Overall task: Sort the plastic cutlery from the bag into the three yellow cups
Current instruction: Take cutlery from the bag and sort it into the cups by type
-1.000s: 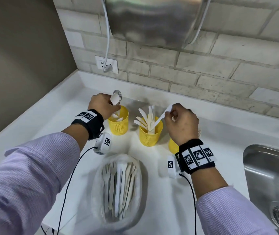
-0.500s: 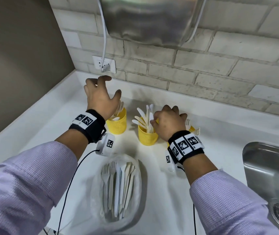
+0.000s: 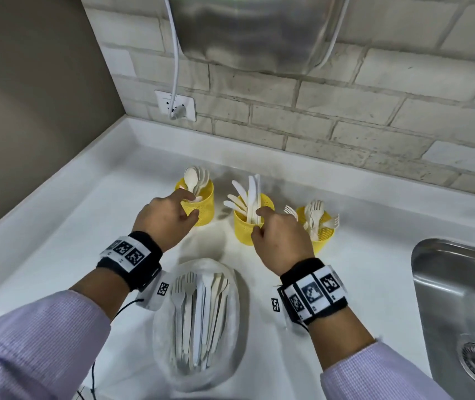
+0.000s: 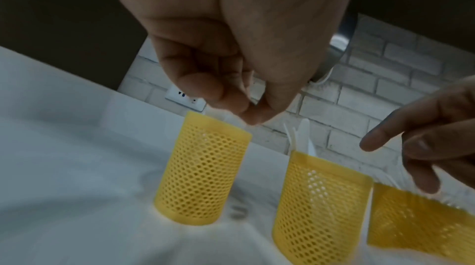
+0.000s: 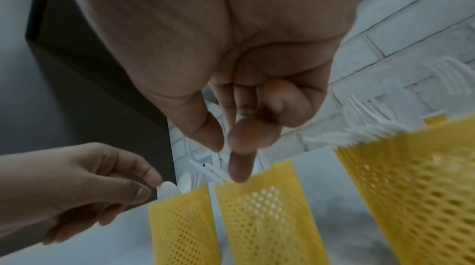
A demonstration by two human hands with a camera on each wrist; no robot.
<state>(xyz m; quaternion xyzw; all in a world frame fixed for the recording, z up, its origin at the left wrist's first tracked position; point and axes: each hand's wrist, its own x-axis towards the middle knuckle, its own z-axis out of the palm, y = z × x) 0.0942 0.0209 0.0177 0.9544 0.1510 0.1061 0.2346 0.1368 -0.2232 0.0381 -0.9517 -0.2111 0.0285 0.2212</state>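
Note:
Three yellow mesh cups stand in a row. The left cup (image 3: 203,210) holds spoons, the middle cup (image 3: 243,230) knives, the right cup (image 3: 325,235) forks. My left hand (image 3: 188,206) hovers at the near rim of the left cup (image 4: 203,172), fingers loosely curled and holding nothing. By the middle cup's (image 5: 270,218) near rim my right hand (image 3: 259,222) hangs the same way, index finger (image 5: 239,168) pointing down at the rim. The clear plastic bag (image 3: 237,310) lies between my forearms with several forks, knives and spoons inside.
A steel sink (image 3: 429,272) is set into the white counter at the right. The brick wall behind carries a socket (image 3: 185,103) with a white cable and a metal appliance (image 3: 253,33) overhead. A dark wall closes the left side.
A second ago my left hand held a spoon over the left cup and my right a knife over the middle cup. Both pieces now sit in the cups and both hands have drawn back.

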